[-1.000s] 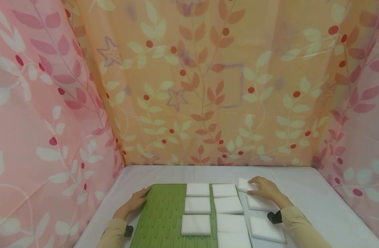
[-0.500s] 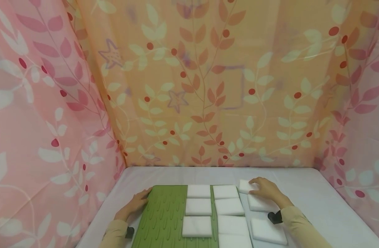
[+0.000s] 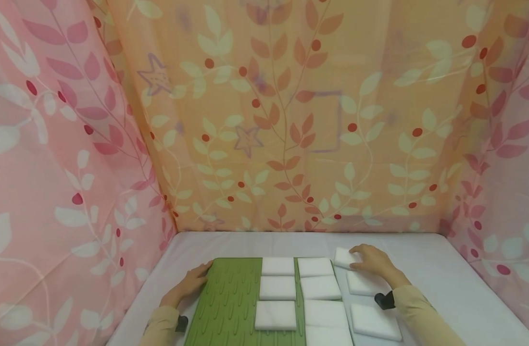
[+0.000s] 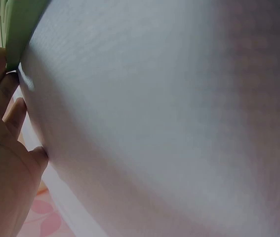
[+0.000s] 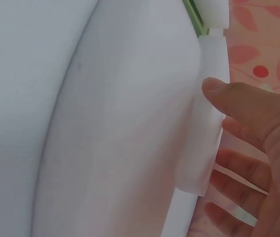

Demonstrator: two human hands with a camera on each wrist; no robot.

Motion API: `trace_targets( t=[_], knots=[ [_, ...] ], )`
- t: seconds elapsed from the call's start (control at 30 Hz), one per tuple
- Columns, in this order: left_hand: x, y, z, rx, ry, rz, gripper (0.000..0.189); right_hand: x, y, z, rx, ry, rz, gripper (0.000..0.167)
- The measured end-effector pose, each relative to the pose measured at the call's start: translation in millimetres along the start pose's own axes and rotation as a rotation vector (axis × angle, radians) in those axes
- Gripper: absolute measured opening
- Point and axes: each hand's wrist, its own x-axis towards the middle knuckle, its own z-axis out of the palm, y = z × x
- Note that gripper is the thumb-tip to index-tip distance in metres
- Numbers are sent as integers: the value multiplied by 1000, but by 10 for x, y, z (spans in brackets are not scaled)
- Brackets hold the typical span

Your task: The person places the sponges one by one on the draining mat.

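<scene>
My right hand (image 3: 374, 262) pinches a small white sponge block (image 3: 343, 258) near the far right corner of a green textured mat (image 3: 225, 300). In the right wrist view the thumb presses the near side of this sponge block (image 5: 206, 133), with the index finger behind it and the other fingers spread loosely. At the mat's far left corner my left hand (image 3: 190, 283) rests with extended fingers. The left wrist view shows its fingertips touching the green mat corner (image 4: 19, 29). Several white sponge blocks (image 3: 275, 315) lie in two columns on the mat's right half.
Two more white sponge blocks, one at the front (image 3: 374, 322) and one partly under my right hand (image 3: 361, 283), lie on the white tabletop (image 3: 455, 298) right of the mat. Patterned curtains (image 3: 264, 120) enclose the table at the back and both sides.
The sponge block in my right hand has tilted slightly, its far edge a little higher. My left hand stays at the mat's corner, and the other blocks lie as before.
</scene>
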Motion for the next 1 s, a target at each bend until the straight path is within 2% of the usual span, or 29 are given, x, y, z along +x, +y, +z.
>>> trace_targets(
  t=[0.17,0.5,1.0],
  knots=[
    [15,41,-34,-2,1,14,54,23,-16,-71,-6,43,-2,43],
    [56,0,-27,21,6,8,54,74,-99,-160,-1,93,-3,45],
    [18,2,-1,12,2,12,53,93,-476,-134,6,149,-79,43]
  ],
)
